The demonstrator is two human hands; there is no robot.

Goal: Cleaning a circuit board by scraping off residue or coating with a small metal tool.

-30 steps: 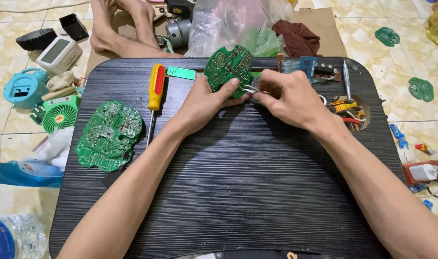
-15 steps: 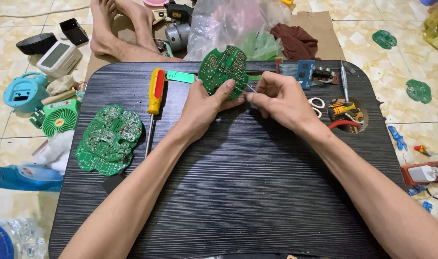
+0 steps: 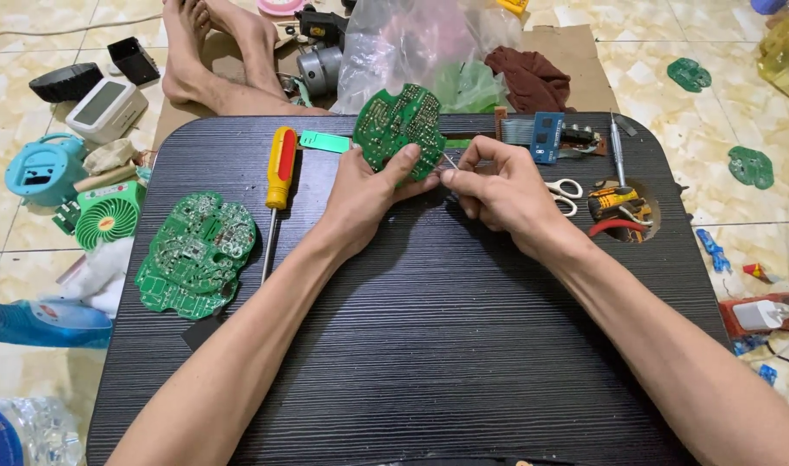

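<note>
**Round board held up, thin tool at its edge**

The left hand holds a round green circuit board upright over the far middle of the black worktop, its grip closed on the board's lower edge with the thumb pressed on the near face. The right hand sits just beside it, fingertips pinched narrow on a thin metal tool, probably tweezers, though it is too small to tell. The tool's tip points at the board's right rim.

A second, larger green board lies flat on the worktop's left side, well apart from the hands. A red and yellow screwdriver lies between that board and the left wrist, with a small green tag just beyond its handle. To the right of the right hand lie white-handled scissors and a blue module. Bare feet rest on the floor beyond the worktop.
</note>
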